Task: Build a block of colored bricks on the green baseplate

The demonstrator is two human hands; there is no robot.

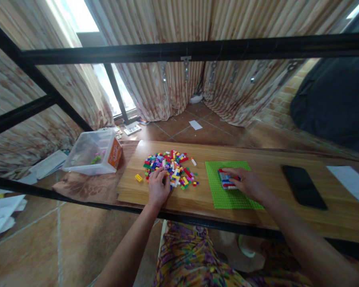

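Note:
A heap of loose toy building bricks (pixel 170 163) in many colours lies on the wooden board. My left hand (pixel 159 186) is at the near edge of the heap, its fingers curled in among the bricks; whatever they pinch is hidden. On a green studded baseplate (pixel 215 197) sits a small block of joined bricks (pixel 226 181), with red, blue, grey and white parts showing. My right hand (pixel 245 182) reaches in from the right, with fingers and thumb closed on this brick block and covering part of it.
A clear plastic box (pixel 88 153) with an orange label and a few bricks inside stands at the left. One yellow brick (pixel 138 177) lies apart from the heap. A black phone (pixel 304 187) rests to the right, near white paper (pixel 351 181). A black metal bar (pixel 179 51) crosses beyond the table.

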